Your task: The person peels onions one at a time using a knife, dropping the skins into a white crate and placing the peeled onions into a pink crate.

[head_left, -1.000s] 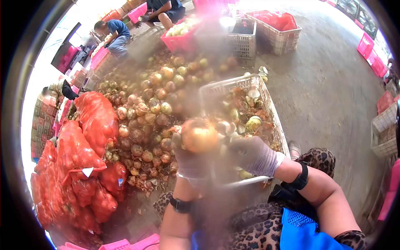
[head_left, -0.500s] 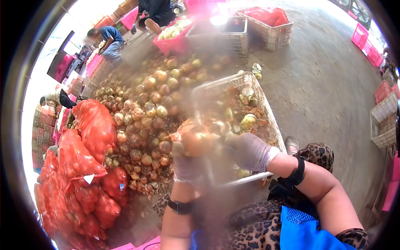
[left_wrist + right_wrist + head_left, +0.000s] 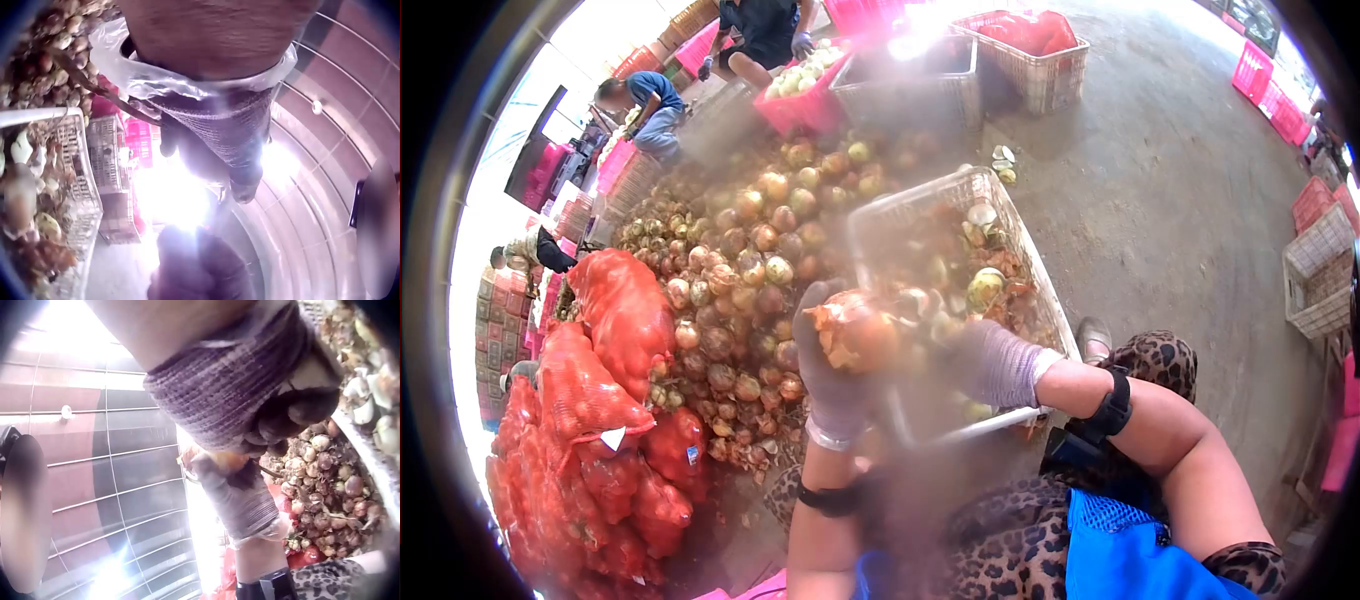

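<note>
A brown-skinned onion (image 3: pixel 855 330) with loose, peeling papery skin is in my gloved left hand (image 3: pixel 835 385), whose fingers curl round it. In the right wrist view the same onion (image 3: pixel 231 461) shows between the two hands. My gloved right hand (image 3: pixel 998 368) is just right of the onion, over the near part of a white crate. Its fingers (image 3: pixel 294 419) are curled in the right wrist view; I cannot tell what they hold. Strong glare hides much of the left hand's grip in the left wrist view, where a thin brown strip (image 3: pixel 106 94) crosses beside the glove.
The white crate (image 3: pixel 1040 290) holds peeled skins and onion pieces. A large heap of onions (image 3: pixel 740 290) lies ahead on the floor. Full red mesh sacks (image 3: pixel 610 420) are piled at left. Further off are a pink crate (image 3: pixel 810 112) of pale onions, other crates and people working.
The onion and left hand have shifted slightly left and turned, showing more loose skin. The gap between the right hand and the onion looks wider. The head view has swung a little.
</note>
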`<move>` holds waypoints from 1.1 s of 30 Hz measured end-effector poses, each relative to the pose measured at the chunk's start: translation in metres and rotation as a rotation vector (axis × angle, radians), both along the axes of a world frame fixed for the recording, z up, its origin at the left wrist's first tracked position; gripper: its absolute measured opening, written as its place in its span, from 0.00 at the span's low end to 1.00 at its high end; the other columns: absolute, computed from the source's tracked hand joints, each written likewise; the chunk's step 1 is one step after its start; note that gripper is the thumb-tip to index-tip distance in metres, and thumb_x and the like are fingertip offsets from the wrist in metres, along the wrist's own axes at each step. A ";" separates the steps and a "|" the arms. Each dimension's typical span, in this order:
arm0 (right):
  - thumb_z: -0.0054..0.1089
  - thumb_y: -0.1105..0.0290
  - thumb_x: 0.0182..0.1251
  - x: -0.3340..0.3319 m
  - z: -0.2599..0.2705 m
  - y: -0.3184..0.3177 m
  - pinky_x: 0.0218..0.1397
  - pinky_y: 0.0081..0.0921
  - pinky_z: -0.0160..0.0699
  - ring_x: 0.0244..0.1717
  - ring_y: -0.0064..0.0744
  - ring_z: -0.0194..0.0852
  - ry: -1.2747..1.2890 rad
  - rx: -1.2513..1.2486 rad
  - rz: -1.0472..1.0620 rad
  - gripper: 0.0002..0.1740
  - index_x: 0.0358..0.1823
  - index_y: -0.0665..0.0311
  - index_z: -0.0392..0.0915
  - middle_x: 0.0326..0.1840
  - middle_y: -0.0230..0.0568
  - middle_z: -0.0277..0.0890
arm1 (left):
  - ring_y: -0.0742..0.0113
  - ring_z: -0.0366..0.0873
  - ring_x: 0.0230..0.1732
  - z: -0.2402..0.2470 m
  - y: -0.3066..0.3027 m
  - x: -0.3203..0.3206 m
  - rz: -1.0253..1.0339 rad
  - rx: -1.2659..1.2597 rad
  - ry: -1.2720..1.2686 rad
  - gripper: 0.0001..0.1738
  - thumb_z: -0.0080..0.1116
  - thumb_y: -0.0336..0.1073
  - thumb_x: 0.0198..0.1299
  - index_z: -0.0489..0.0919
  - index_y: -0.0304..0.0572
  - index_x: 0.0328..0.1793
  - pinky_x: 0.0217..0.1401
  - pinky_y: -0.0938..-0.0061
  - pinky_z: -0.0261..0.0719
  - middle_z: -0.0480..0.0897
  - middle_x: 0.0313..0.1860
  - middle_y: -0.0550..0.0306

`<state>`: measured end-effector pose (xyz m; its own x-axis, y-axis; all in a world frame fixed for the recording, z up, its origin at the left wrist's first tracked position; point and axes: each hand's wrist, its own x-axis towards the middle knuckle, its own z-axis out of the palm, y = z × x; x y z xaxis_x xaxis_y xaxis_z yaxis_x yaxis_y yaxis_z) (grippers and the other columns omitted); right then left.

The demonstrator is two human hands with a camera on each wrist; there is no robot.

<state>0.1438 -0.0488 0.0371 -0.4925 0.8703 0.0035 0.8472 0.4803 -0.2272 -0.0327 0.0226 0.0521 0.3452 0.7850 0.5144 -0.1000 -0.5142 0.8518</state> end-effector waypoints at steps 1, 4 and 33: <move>0.58 0.60 0.54 -0.001 0.000 -0.001 0.36 0.34 0.80 0.32 0.41 0.83 0.013 -0.001 -0.045 0.14 0.33 0.62 0.85 0.28 0.40 0.82 | 0.63 0.76 0.50 -0.006 0.001 -0.001 0.009 -0.001 -0.009 0.39 0.68 0.33 0.44 0.64 0.35 0.63 0.52 0.69 0.79 0.74 0.52 0.52; 0.59 0.60 0.54 -0.007 -0.013 0.003 0.35 0.35 0.82 0.30 0.43 0.83 0.016 -0.004 -0.053 0.15 0.32 0.65 0.84 0.27 0.44 0.82 | 0.60 0.79 0.43 -0.028 0.001 -0.008 -0.284 -0.903 -0.502 0.43 0.64 0.65 0.49 0.69 0.38 0.59 0.41 0.67 0.83 0.76 0.47 0.51; 0.51 0.66 0.56 -0.014 -0.025 -0.009 0.48 0.59 0.64 0.28 0.42 0.77 0.326 0.065 0.383 0.13 0.19 0.61 0.79 0.25 0.46 0.78 | 0.54 0.78 0.49 -0.036 -0.015 -0.023 -0.342 -0.817 -0.312 0.48 0.57 0.71 0.46 0.66 0.40 0.64 0.46 0.61 0.84 0.76 0.52 0.48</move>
<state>0.1297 -0.0575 0.0125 -0.7404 0.6205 0.2585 0.4973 0.7644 -0.4103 -0.0558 0.0072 0.0156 0.5632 0.8252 -0.0435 -0.4195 0.3308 0.8453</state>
